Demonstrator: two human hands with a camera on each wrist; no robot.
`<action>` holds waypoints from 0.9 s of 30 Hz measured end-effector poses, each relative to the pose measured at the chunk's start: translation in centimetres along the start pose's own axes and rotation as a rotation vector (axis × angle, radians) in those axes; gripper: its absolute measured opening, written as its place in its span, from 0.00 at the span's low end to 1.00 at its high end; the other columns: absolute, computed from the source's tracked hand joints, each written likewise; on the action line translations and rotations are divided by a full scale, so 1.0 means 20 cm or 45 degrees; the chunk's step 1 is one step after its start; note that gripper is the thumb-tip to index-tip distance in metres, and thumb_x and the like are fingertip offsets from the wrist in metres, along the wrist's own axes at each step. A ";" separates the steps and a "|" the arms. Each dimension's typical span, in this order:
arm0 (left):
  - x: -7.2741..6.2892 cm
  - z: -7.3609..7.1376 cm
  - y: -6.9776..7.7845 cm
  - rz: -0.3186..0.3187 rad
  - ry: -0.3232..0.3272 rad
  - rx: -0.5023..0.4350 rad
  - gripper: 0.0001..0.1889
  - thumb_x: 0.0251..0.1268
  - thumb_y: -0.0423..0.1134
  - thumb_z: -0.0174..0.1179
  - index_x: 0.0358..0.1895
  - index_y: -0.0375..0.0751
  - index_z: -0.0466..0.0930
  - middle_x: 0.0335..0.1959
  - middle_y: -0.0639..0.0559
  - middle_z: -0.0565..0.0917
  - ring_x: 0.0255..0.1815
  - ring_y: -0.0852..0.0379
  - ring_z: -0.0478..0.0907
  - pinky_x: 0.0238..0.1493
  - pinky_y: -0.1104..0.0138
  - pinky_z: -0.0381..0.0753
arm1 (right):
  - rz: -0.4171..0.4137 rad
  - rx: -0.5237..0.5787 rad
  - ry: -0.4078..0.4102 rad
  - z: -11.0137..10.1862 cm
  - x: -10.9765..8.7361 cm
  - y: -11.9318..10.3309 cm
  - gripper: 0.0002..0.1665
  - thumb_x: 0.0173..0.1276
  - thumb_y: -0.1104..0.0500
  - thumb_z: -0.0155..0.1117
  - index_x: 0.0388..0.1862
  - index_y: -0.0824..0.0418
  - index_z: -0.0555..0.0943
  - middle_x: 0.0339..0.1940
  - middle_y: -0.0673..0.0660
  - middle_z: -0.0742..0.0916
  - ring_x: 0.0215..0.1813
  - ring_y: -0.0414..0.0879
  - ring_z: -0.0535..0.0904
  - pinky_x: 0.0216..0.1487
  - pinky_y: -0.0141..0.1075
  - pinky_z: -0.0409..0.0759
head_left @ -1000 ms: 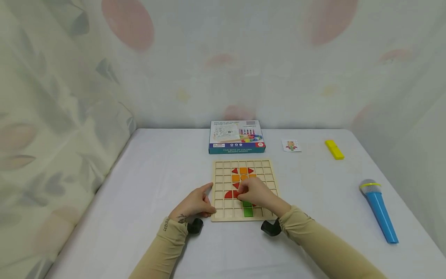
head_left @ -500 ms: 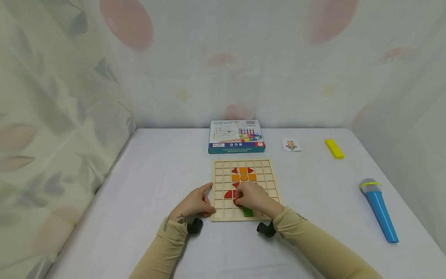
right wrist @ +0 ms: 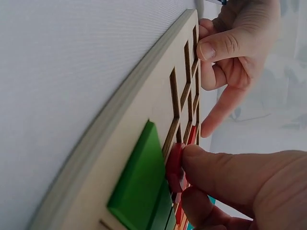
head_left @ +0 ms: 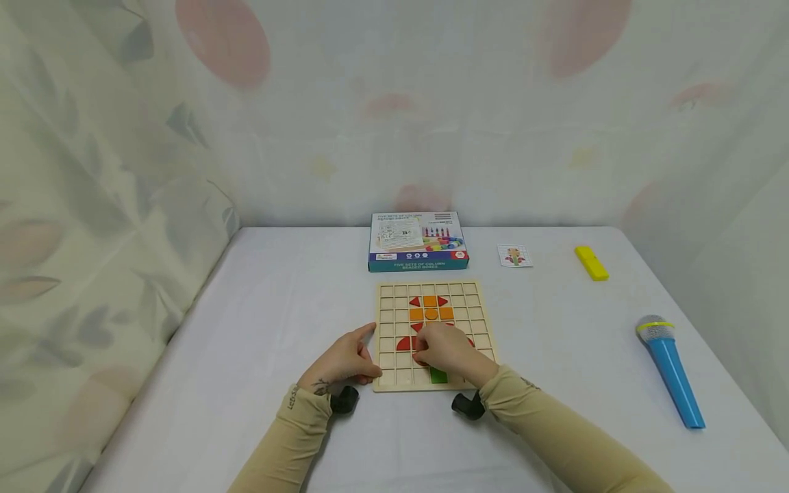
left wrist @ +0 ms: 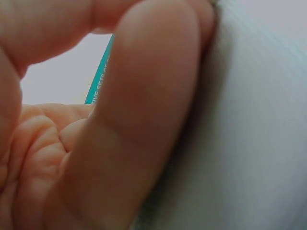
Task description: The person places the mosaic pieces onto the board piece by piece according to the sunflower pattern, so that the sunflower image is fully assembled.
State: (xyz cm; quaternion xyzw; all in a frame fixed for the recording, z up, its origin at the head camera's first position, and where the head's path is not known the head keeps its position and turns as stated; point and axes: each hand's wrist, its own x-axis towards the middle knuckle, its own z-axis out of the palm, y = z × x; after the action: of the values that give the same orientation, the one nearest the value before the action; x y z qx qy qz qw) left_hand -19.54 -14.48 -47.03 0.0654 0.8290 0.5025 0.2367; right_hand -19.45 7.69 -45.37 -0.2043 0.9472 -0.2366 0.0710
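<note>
A wooden grid board lies on the white table, with red, orange and green shape tiles set in some of its cells. My right hand is over the lower middle of the board. Between its thumb and fingertip it pinches a small red tile, beside a green square tile; the tile's full outline is partly hidden. At the board's left edge, my left hand rests with index fingertip and thumb spread apart, both touching the edge. Farther up the board sit orange tiles and red triangles.
Behind the board lies a boxed toy set. To its right are a small picture card and a yellow block. A blue toy microphone lies near the table's right side.
My right hand has shifted slightly down and left across the board, bringing the red tile to a cell below the left red pieces. The left hand stays at the board's edge.
</note>
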 end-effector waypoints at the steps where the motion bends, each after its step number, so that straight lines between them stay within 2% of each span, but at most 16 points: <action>1: 0.00 0.00 0.00 0.001 -0.001 -0.001 0.51 0.42 0.28 0.69 0.72 0.40 0.49 0.18 0.49 0.77 0.15 0.60 0.74 0.20 0.69 0.76 | 0.006 0.001 -0.002 0.00 0.00 0.00 0.14 0.55 0.55 0.69 0.14 0.51 0.76 0.16 0.45 0.75 0.21 0.39 0.68 0.20 0.31 0.63; 16: 0.00 0.00 0.00 0.015 -0.012 -0.017 0.52 0.42 0.28 0.69 0.73 0.40 0.48 0.18 0.49 0.77 0.15 0.60 0.74 0.19 0.69 0.76 | 0.029 -0.046 0.024 0.02 0.01 0.01 0.16 0.55 0.56 0.68 0.13 0.50 0.74 0.17 0.46 0.74 0.22 0.40 0.68 0.20 0.32 0.63; 27: -0.01 0.00 0.00 0.024 0.000 -0.006 0.51 0.42 0.28 0.70 0.73 0.40 0.49 0.18 0.49 0.77 0.15 0.59 0.73 0.19 0.69 0.75 | 0.120 -0.088 0.047 -0.03 0.01 0.03 0.16 0.56 0.56 0.67 0.14 0.53 0.73 0.15 0.48 0.73 0.21 0.42 0.68 0.22 0.32 0.62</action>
State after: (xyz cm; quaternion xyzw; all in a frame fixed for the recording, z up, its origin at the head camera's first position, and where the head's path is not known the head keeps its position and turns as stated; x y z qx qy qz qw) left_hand -19.36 -14.47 -46.92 0.0728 0.8271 0.5067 0.2320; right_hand -19.94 8.41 -45.17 -0.1573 0.9645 -0.2040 0.0574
